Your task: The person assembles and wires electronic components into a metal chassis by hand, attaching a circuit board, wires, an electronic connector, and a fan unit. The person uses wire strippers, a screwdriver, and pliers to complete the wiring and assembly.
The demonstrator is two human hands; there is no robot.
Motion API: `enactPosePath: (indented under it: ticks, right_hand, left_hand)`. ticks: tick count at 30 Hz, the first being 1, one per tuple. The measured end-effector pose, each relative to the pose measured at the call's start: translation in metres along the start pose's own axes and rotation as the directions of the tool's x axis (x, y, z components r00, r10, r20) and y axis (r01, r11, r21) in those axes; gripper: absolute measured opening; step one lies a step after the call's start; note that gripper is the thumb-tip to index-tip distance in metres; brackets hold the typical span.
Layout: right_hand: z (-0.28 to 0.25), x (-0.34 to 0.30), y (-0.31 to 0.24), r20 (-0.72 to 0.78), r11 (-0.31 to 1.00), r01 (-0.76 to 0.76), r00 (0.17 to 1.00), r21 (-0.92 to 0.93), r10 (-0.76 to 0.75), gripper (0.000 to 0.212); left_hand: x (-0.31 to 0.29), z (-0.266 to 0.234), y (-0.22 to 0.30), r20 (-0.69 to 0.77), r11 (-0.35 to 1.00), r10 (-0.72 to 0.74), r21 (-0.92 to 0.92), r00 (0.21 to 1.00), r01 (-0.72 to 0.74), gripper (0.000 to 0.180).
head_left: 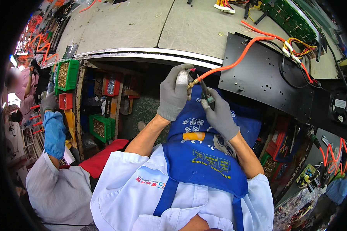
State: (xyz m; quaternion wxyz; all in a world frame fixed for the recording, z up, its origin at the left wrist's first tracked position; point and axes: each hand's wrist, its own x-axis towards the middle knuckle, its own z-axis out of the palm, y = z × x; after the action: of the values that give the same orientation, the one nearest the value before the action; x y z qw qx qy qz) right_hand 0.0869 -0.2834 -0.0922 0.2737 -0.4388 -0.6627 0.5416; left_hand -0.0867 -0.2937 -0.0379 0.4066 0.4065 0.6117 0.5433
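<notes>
My left hand [174, 92], in a grey glove, pinches the brass fitting [194, 82] at the end of an orange air hose [235, 63]. A small pink tip shows by its forefinger. My right hand [221, 117], also gloved in grey, is closed around a dark hand tool [206, 94] with a green part near the grip. The tool's narrow upper end reaches up beside the hose end, close to the brass fitting; I cannot tell whether they touch. Both hands are in front of the bench edge, above my blue apron [208, 161].
A black perforated metal panel [254, 73] overhangs the bench edge at right. Behind it lie coloured cables [297, 48] and a green circuit board [289, 19]. Green bins [67, 75] of small hardware stand at left, where a co-worker's gloved hand [49, 103] is.
</notes>
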Motion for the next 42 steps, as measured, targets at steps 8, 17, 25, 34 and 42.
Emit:
enactPosePath:
  ticks: [8,17,25,34,42]
  right_hand:
    - [0.003,-0.003,0.006,0.007,0.995,0.043,0.999,-0.087,-0.042,0.030]
    - [0.004,-0.004,0.003,-0.109,0.942,0.179,0.970,-0.285,-0.217,0.033]
    - [0.004,-0.003,0.004,-0.068,0.960,0.197,0.974,-0.201,-0.214,0.032]
    - [-0.005,-0.003,-0.002,-0.063,0.995,0.054,0.996,-0.084,-0.059,0.034]
    - [-0.006,-0.005,0.002,-0.064,0.977,0.064,0.995,-0.201,-0.078,0.029]
  left_hand:
    - [-0.002,0.000,-0.010,0.020,0.978,0.138,0.157,0.990,-0.139,0.036]
    - [0.002,-0.004,0.003,0.170,0.869,-0.352,-0.305,0.921,0.389,0.040]
    - [0.000,0.000,-0.017,-0.026,0.855,0.443,0.313,0.896,-0.414,0.040]
    - [-0.003,-0.002,-0.003,-0.003,0.980,0.133,0.148,0.991,-0.131,0.036]
    - [0.001,0.001,0.006,0.017,0.995,-0.099,0.011,0.995,0.099,0.028]
